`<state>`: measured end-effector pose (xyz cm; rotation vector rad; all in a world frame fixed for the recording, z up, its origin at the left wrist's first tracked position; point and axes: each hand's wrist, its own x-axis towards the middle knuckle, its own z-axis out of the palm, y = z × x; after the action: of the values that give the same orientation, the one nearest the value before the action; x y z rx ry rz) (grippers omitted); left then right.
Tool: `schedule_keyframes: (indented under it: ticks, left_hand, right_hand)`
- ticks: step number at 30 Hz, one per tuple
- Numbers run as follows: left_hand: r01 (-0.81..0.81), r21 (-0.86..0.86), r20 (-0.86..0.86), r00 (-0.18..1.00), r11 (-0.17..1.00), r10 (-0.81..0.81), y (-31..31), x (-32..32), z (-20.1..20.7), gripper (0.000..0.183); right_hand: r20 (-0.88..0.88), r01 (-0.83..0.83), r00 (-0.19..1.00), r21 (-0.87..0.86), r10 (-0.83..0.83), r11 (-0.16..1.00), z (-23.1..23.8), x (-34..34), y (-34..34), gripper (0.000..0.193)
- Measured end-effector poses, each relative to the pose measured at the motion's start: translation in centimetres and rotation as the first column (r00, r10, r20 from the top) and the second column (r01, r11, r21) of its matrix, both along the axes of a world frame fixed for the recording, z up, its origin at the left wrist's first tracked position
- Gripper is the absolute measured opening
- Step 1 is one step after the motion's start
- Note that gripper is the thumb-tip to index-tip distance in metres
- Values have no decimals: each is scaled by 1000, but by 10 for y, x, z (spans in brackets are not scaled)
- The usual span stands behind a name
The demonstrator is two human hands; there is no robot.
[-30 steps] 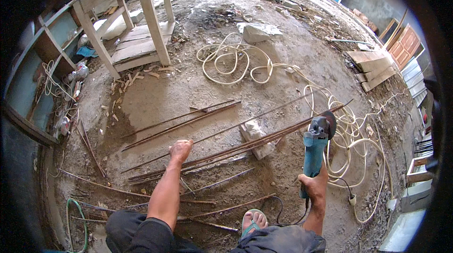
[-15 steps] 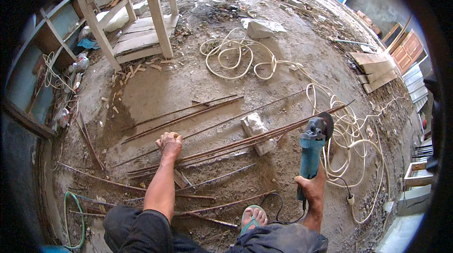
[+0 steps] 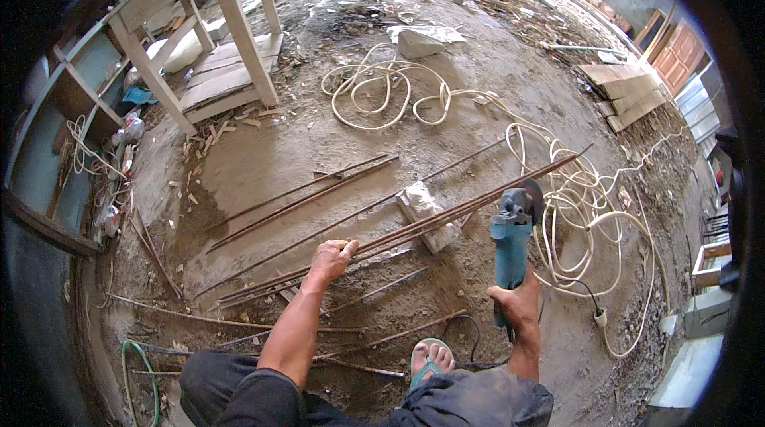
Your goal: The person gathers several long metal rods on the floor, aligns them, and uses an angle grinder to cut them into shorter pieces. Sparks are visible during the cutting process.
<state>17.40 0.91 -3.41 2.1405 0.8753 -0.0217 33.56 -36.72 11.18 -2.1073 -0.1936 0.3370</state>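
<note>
The grinder is hanging in your right hand, above the ground and at the near side of the rods. The fingers of this hand are closing around its blue body, and the thumb is lying across it. The dark disc is pointing away from you; it is standing just beside the rods, but I cannot tell if it is touching them.

Your left hand is staying over the rods, toward their left end. Its fingers are curling almost to a fist; whether they are holding a rod, I cannot tell. The rods are lying in a narrow bundle, sloping up to the right, and they are crossing over a pale block.

Beyond them, other rods are lying on the ground. To the right of the grinder, a pale cable is making many loops, and a plug is resting near. Your foot is wearing a green sandal. Farther away, a wooden stand is standing at left, and boards are lying at right.
</note>
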Motion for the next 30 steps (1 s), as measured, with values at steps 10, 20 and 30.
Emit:
schedule_keyframes:
  ticks: [10,20,30]
  left_hand:
    - [-57,107,91,995,993,48,-11,-2,-13,38]
    - [-37,266,63,998,963,21,-12,12,-5,40]
    - [-75,253,94,994,965,53,-5,12,-10,42]
  right_hand:
    - [-80,-140,988,-135,130,981,-38,6,32,64]
    - [-35,-159,987,-160,156,974,-37,4,34,68]
    - [-60,-165,986,-172,157,971,-31,5,38,70]
